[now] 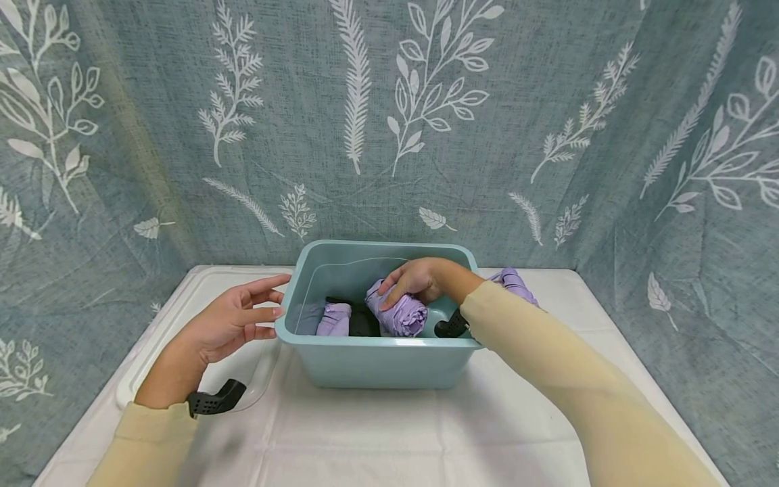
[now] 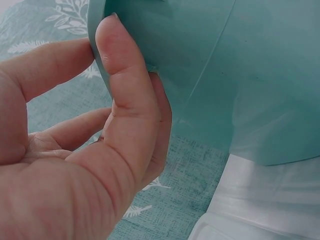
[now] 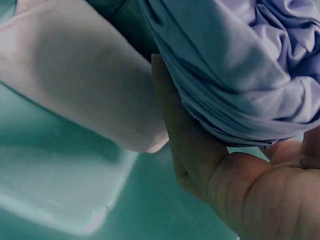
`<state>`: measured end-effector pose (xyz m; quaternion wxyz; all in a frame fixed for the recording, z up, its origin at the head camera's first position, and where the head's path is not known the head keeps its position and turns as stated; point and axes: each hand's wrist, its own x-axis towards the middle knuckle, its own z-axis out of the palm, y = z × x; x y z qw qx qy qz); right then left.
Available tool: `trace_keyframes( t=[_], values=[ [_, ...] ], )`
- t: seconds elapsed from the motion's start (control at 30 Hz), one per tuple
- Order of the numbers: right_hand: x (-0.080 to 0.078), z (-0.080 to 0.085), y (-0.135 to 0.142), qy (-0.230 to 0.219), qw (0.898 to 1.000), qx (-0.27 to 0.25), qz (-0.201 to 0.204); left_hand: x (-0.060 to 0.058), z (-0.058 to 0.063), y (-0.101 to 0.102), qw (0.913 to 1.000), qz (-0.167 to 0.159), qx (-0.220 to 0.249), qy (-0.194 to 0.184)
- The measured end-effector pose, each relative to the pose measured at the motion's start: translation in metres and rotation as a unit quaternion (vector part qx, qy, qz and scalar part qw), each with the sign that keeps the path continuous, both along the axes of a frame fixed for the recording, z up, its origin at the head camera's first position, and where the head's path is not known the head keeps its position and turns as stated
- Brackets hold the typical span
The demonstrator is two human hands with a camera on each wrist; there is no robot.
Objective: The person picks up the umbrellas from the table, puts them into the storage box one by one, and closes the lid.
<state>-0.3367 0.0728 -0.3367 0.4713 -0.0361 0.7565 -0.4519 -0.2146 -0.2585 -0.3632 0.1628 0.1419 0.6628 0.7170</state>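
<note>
A light-blue plastic bin (image 1: 377, 366) stands on the white-covered table. My right hand (image 1: 421, 279) reaches inside it and grips a rolled lavender cloth (image 1: 403, 315), its folded end facing me. In the right wrist view the thumb and fingers hold the lavender cloth (image 3: 225, 70) from beneath, beside a pale roll (image 3: 85, 70). Another lavender roll (image 1: 334, 319) sits at the bin's left, with a black item (image 1: 363, 320) next to it. My left hand (image 1: 226, 320) touches the bin's left rim (image 2: 96, 30) from outside, fingers extended and slightly bent.
A whitish lid-like panel (image 1: 234, 276) lies on the table left of the bin. Another lavender cloth roll (image 1: 516, 284) rests behind the right forearm, partly hidden. Patterned blue-grey curtains (image 1: 377, 135) enclose the table's back and sides.
</note>
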Motion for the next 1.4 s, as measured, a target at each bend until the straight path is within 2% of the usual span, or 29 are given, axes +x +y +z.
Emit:
trace_keyframes(
  t=[0.6,1.07,1.4],
  values=[
    [-0.0015,-0.008,0.0016,0.013,0.999,0.042,0.019,0.0004,0.0011,-0.001,1.0,-0.002,-0.002,-0.002],
    [0.0,-0.0078,0.0016,0.012,0.996,0.084,0.037,0.0,0.0012,-0.0013,1.0,-0.007,0.003,0.004],
    [0.0006,-0.0077,0.0047,0.045,0.989,0.128,0.066,-0.0003,0.0004,-0.0018,1.0,-0.004,-0.001,0.0]
  ],
)
